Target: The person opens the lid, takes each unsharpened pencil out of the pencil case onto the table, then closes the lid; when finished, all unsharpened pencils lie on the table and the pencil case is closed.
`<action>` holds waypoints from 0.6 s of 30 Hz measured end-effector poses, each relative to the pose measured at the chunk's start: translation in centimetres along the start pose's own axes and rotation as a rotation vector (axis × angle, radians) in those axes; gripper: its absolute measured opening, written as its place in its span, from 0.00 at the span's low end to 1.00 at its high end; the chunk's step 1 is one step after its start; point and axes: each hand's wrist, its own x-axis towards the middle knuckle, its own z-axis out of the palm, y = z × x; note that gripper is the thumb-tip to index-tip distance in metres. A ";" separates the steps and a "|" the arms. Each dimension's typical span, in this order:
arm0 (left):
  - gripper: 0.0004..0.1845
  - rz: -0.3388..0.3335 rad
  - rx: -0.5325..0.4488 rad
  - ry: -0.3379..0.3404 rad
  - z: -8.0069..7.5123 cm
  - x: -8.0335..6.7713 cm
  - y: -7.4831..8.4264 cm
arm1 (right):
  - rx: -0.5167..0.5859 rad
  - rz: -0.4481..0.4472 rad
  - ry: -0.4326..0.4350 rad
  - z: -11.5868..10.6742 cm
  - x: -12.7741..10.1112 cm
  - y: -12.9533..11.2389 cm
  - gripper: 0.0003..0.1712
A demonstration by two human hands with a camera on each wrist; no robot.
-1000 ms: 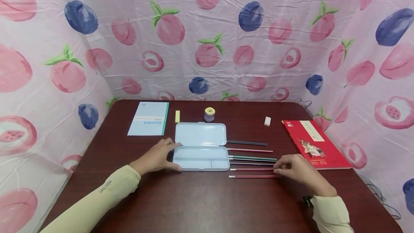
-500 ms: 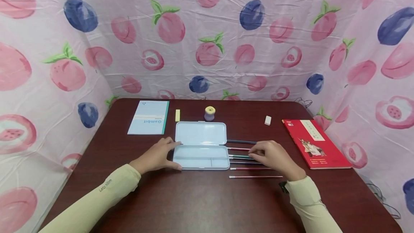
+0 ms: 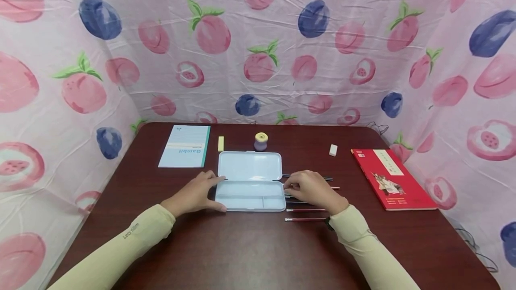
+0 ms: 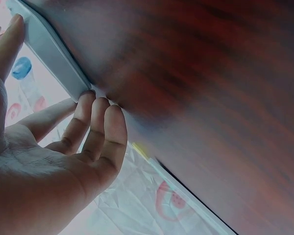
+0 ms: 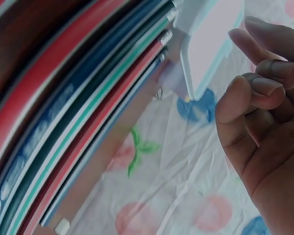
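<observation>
A pale blue pencil case (image 3: 250, 167) lies unfolded on the table, lid back, its divided tray (image 3: 239, 189) bare. My left hand (image 3: 195, 194) holds the tray's left end, thumb at the front corner and fingers by the hinge. In the left wrist view, fingertips meet the corner of the case (image 4: 56, 54). Several pencils lie in a row right of the case, among them a red pencil (image 3: 304, 219) nearest me. My right hand (image 3: 316, 190) is over their eraser ends, beside the case. In the right wrist view its fingers bend loosely above the pencils (image 5: 83, 103), holding nothing.
Behind the case stand a yellow-and-purple round object (image 3: 261, 142) and a small yellow block (image 3: 221, 143). A notebook (image 3: 185, 147) lies back left. A white eraser (image 3: 333, 150) and a red book (image 3: 393, 180) are at the right. Patterned cloth (image 3: 258, 57) surrounds the table.
My right hand has moved left along the pencils, from their far right ends to the edge of the pencil case. My left hand has stayed on the case.
</observation>
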 end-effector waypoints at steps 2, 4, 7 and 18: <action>0.54 0.002 0.001 -0.001 -0.1 0.0 0.0 | -0.009 0.002 -0.020 0.5 0.5 -0.2 0.05; 0.54 0.003 0.002 -0.002 -0.1 0.0 0.0 | -0.014 0.006 -0.043 0.9 0.9 -0.2 0.04; 0.54 -0.001 0.001 -0.001 -0.1 0.0 -0.1 | -0.008 0.008 -0.070 1.3 1.3 -0.3 0.03; 0.54 0.008 0.001 0.009 -0.2 -0.2 0.0 | 0.092 0.036 -0.171 1.6 2.1 0.2 0.05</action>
